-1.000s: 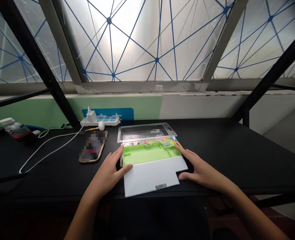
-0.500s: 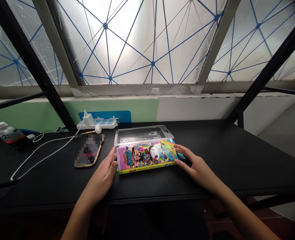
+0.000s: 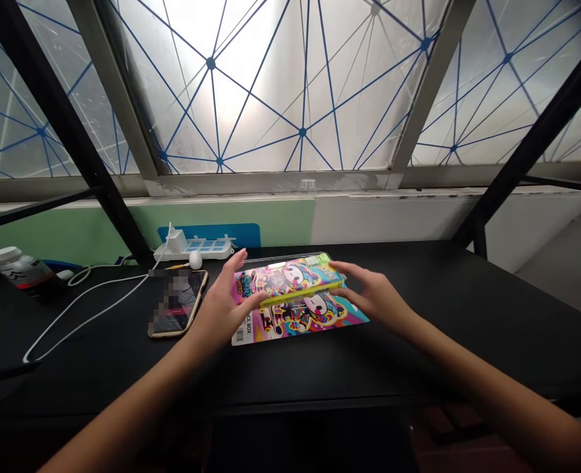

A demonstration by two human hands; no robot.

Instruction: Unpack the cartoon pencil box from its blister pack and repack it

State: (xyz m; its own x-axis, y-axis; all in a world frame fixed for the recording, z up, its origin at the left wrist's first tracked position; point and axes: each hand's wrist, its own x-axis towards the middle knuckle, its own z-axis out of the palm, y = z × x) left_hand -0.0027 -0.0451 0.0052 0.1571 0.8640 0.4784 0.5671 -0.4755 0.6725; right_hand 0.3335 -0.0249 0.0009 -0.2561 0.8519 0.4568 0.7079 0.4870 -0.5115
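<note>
A colourful pencil box (image 3: 290, 279) with cartoon print and a yellow front edge is held between my two hands. My left hand (image 3: 218, 305) has its left end, thumb on the front edge and fingers behind. At the right end my right hand (image 3: 376, 292) pinches the box between thumb and fingers. Below and in front of it lies a flat printed card (image 3: 314, 318) with matching art and a barcode at its left. Behind the box shows the rim of a clear plastic tray (image 3: 300, 255), mostly hidden; I cannot tell whether the box touches it.
To the left lies a phone (image 3: 186, 305) with a white cable (image 3: 68, 322) looping beside it. A white power strip (image 3: 206, 248) stands at the wall. A dark bottle with a white cap (image 3: 21, 272) leans at far left. Black frame bars (image 3: 73, 131) flank the desk (image 3: 442, 315).
Both hands have moved the pencil box away from me, over towards the clear tray. The printed card beneath it has come into view.
</note>
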